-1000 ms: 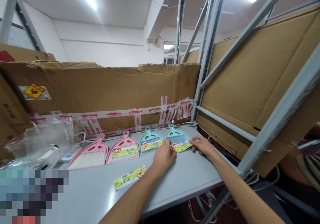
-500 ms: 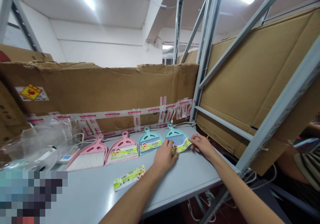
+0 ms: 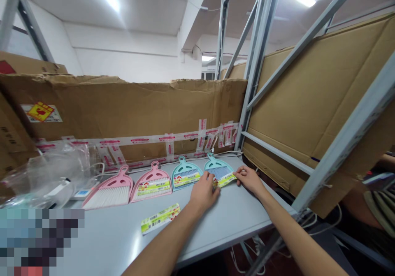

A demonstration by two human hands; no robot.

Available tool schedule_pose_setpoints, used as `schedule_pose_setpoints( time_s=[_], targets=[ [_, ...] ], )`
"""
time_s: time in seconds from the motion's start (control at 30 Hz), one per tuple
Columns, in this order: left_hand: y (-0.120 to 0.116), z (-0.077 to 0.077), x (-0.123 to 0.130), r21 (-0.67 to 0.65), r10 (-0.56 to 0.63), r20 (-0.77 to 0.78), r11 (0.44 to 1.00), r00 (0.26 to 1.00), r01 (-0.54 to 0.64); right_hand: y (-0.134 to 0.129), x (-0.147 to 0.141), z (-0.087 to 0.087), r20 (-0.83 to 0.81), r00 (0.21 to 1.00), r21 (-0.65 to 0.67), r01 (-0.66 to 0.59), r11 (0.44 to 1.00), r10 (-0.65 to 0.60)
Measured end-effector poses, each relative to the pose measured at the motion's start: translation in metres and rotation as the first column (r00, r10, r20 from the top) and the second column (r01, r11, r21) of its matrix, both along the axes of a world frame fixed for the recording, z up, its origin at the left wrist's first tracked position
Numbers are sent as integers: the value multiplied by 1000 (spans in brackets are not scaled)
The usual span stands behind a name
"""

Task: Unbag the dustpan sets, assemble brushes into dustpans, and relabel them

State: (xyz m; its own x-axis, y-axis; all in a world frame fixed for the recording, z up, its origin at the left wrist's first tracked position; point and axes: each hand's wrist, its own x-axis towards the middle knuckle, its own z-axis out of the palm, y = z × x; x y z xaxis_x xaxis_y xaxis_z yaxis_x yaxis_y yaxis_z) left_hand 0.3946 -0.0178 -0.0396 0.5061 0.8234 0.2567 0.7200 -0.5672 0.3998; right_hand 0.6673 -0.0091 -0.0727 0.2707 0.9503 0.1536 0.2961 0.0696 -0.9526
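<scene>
My right hand (image 3: 247, 178) pinches the right end of a yellow-green printed label (image 3: 227, 180). At the label's left end is my left hand (image 3: 204, 190), its fingers curled and closed on it. The label lies across the lower part of a teal dustpan (image 3: 217, 163) with a blue-grey brush in it. Beside it to the left, a second teal dustpan (image 3: 182, 165) has a label across its brush. A pink dustpan (image 3: 154, 173) also bears a label. The leftmost pink dustpan (image 3: 119, 181) shows bare white bristles. A loose label (image 3: 160, 219) lies on the table nearer me.
The grey table (image 3: 114, 235) backs onto a taped cardboard sheet (image 3: 138, 107). Clear plastic bags (image 3: 61, 169) and a small white device (image 3: 82, 194) are at the left. A metal rack post (image 3: 342, 144) slants up at the right. Another person's striped sleeve (image 3: 381, 210) shows at far right.
The label between my hands has come down flatter against the teal dustpan, with less of a curl. Both hands keep nearly the same place. The view has shifted slightly.
</scene>
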Motion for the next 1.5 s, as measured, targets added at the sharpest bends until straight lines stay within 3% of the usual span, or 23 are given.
schedule_pose_setpoints(
  time_s=[0.2, 0.33, 0.43, 0.53, 0.67, 0.77, 0.87, 0.97, 1.1, 1.2, 1.33, 1.43, 1.5],
  targets=[
    [1, 2, 0, -11, -23, -17, 1000, 1000, 23, -1, 0, 0, 14, 1000, 3, 3, 1000, -3],
    [-1, 2, -3, 8, -66, 55, 998, 996, 66, -10, -2, 9, -144, 979, -57, -152, 987, 142],
    [-6, 2, -7, -10, -64, 212, 998, 975, 68, -18, -7, 18, -276, 928, -6, -263, 965, 252],
    [-11, 2, -10, -12, -99, 327, 994, 940, 108, -18, -14, 24, -338, 909, 80, -231, 970, 244],
    [-11, 3, -9, 166, -161, 235, 978, 959, 124, -2, -16, 22, -366, 921, 157, -83, 984, 136],
    [-9, 1, -7, 235, -114, 113, 968, 987, 85, 13, -14, 16, -247, 969, 165, 58, 985, -15],
    [-8, -3, -7, 236, -70, 23, 970, 997, 63, 24, -14, 10, 57, 988, 195, 130, 972, -143],
    [-8, -8, -7, 202, -67, -38, 977, 997, 73, 29, -18, 5, 349, 909, 242, 145, 959, -226],
    [-5, -14, -7, 136, -82, -54, 987, 995, 89, 29, -24, 0, 620, 734, 256, 145, 956, -278],
    [-3, -13, -6, 108, -111, -43, 987, 993, 115, 26, -24, -1, 705, 632, 301, 145, 943, -322],
    [-13, 5, -11, 159, -179, -86, 969, 980, 191, 21, -22, -2, 703, 615, 366, 119, 923, -358],
    [-34, 20, -31, 185, -269, -168, 936, 948, 298, 16, -24, -2, 700, 625, 411, 42, 911, -344],
    [-52, 19, -58, 195, -215, -191, 948, 958, 252, 12, -30, 0, 709, 626, 440, -35, 897, -323]
  ],
)
